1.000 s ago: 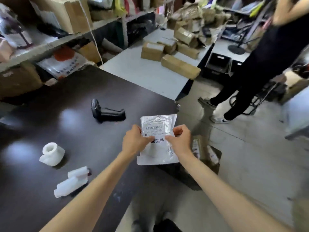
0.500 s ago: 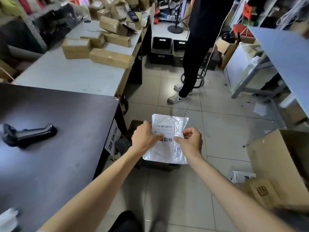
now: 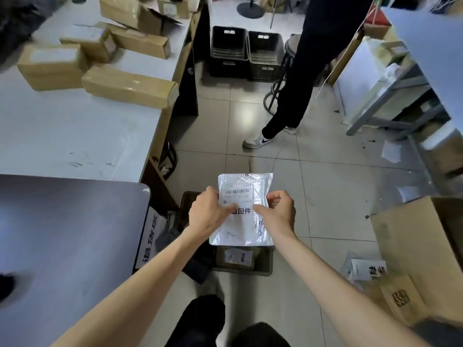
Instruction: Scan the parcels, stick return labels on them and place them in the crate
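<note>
I hold a white plastic parcel bag flat in the air, with a barcode label and a return label with black characters on its face. My left hand grips its left edge, thumb pressed on the label. My right hand pinches its right edge. The bag hangs directly over a dark crate on the floor beside the dark table. A brown labelled parcel lies inside the crate. The scanner is out of view.
A grey table on the left carries several cardboard boxes. A person in black stands ahead, shoe on the tiles, near two stacked black crates. An open cardboard box sits at the right.
My view has swung right, from the dark table to the floor. Both hands carried the bag off the table edge and over the crate, keeping the same grip.
</note>
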`<state>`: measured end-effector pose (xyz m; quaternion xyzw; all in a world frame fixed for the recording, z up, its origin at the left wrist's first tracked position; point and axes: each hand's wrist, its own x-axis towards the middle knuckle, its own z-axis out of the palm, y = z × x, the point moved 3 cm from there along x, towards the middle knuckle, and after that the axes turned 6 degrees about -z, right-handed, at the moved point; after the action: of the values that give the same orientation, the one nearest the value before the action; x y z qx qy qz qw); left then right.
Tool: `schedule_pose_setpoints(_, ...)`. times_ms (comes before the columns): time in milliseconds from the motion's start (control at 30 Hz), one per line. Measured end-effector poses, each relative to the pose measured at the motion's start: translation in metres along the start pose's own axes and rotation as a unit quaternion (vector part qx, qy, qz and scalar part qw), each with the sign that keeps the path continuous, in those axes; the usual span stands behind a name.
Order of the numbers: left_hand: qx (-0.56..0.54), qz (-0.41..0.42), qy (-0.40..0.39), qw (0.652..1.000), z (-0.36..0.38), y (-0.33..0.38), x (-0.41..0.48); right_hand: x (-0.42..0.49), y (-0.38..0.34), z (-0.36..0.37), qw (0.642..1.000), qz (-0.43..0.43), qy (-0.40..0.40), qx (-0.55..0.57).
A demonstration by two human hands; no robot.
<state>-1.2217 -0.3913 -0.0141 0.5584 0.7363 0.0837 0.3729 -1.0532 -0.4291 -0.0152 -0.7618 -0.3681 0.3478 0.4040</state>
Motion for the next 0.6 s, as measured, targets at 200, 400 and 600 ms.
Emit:
schedule_pose_setpoints(200,0.015,-0.025,-0.007,1.0,0.044,-0.018,0.084,0.067,0.044,0.053,0.999,0.031,0.008,-0.02)
schedule_pose_setpoints(400,0.088,-0.095,-0.024,0.991,0.11,-0.069,0.144,0.111,0.12,0.113,0.999,0.032,-0.021,-0.031)
schedule_pose_setpoints(600,0.166,-0.053,-0.012,0.985,0.157,-0.11,0.172,0.123,0.19,0.161,0.994,0.018,-0.048,-0.098)
